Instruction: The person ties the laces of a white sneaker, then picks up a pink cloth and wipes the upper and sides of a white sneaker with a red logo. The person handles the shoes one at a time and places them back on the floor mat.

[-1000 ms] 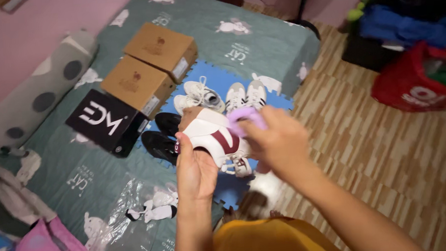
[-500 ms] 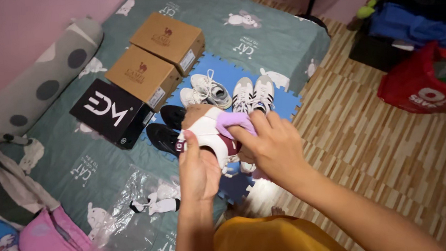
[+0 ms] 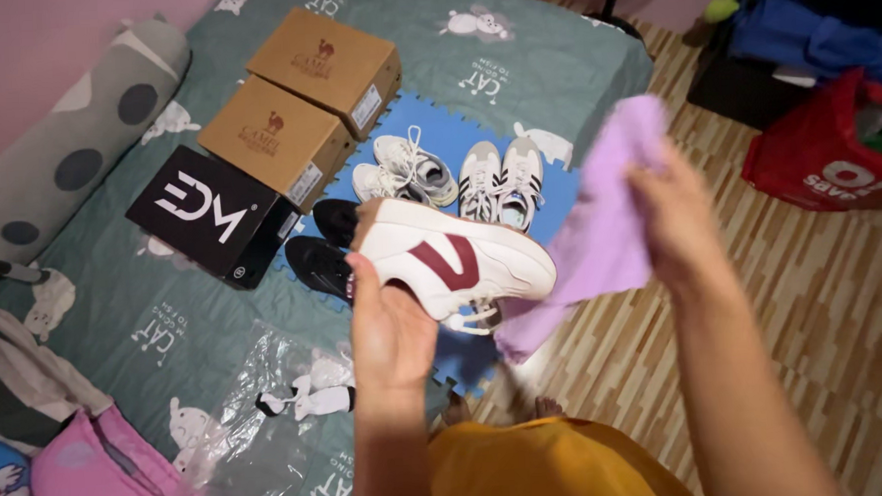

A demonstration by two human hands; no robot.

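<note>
My left hand (image 3: 390, 325) holds a white sneaker (image 3: 451, 257) with a dark red side mark, gripping it from below near the heel. My right hand (image 3: 680, 218) is raised to the right of the shoe and grips a lilac cloth (image 3: 609, 226), which hangs down clear of the sneaker. Below the held shoe, its mate (image 3: 476, 319) lies partly hidden on the blue foam mat (image 3: 456, 143).
On the mat lie a black pair (image 3: 324, 251), a grey-white pair (image 3: 403, 175) and a striped white pair (image 3: 500, 179). Two brown boxes (image 3: 301, 95) and a black box (image 3: 212, 216) rest on the green sheet. A clear plastic bag (image 3: 260, 415) and a red bag (image 3: 819, 157) lie nearby.
My right hand has lifted the lilac cloth off the sneaker and swung it up to the right. The shoe's red-marked side now shows fully.
</note>
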